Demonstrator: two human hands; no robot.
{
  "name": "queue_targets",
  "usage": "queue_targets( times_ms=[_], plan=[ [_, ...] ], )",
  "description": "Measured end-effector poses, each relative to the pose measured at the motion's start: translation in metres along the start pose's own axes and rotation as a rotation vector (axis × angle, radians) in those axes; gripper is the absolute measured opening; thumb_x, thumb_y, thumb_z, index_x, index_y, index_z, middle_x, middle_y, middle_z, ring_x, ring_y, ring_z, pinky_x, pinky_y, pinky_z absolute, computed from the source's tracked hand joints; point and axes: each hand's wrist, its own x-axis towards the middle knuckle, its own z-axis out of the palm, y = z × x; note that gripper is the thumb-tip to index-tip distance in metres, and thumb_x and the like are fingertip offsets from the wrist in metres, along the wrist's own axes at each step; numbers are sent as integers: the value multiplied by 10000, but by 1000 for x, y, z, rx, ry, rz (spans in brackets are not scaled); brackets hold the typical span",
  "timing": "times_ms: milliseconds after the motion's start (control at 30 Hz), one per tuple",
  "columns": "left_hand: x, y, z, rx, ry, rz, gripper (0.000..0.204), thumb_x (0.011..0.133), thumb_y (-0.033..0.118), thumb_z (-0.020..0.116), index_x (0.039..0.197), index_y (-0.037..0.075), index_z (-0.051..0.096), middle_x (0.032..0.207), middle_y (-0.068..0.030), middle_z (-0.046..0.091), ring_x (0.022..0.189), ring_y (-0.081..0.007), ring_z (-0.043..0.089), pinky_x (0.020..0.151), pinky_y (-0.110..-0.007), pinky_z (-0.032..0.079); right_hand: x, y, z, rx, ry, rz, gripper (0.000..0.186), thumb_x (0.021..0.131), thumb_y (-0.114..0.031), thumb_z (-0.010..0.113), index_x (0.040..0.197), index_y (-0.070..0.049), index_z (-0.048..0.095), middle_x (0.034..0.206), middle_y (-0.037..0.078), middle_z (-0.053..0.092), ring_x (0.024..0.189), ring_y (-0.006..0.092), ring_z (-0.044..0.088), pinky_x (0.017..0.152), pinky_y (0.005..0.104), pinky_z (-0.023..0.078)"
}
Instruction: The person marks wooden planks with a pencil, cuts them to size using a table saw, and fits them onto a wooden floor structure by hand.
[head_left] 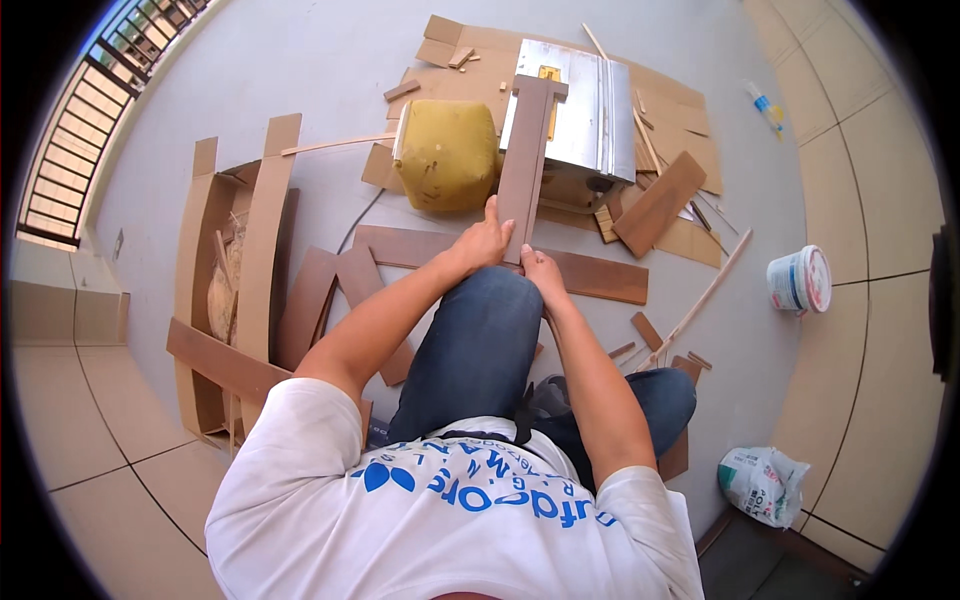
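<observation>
A long brown wooden plank [522, 170] runs away from me over my raised knee. Its far end, with a short crosspiece shape like a T, lies over the metal-topped table saw [580, 110]. My left hand [484, 240] is closed on the plank's left edge, close to its near end. At that near end, on the right side, my right hand [541, 274] grips it too, with its fingers partly hidden. Below the hands another brown board [605, 277] lies crosswise on the floor. A stuffed yellow bag [447, 155] sits just left of the saw.
On the left stands a long open cardboard box [189, 260] with wood scraps inside. Flattened cardboard [480, 65] lies under the saw. Board offcuts [660, 205] are piled at its right. A white bucket [798, 280] and a plastic bag [762, 485] stand along the right wall.
</observation>
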Motion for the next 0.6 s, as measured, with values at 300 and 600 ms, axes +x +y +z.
queue_targets(
  times_ms=[300, 600],
  plan=[
    [-51, -80, -3, -568, 86, -78, 504, 1046, 360, 602, 1346, -41, 542, 1182, -198, 710, 1072, -290, 682, 927, -405, 525, -55, 16, -8, 456, -30, 141, 315, 1075, -351, 553, 1135, -53, 639, 897, 40, 672, 708, 130, 591, 656, 290, 499],
    [-70, -114, -94, -909, 636, -119, 415, 1074, 368, 582, 1259, 1, 642, 1045, -33, 707, 932, -102, 637, 839, -279, 520, -46, -31, -65, 592, -55, -1, 307, 1079, -382, 557, 1124, -81, 592, 723, -24, 439, 634, 114, 426, 580, 284, 365]
  ],
)
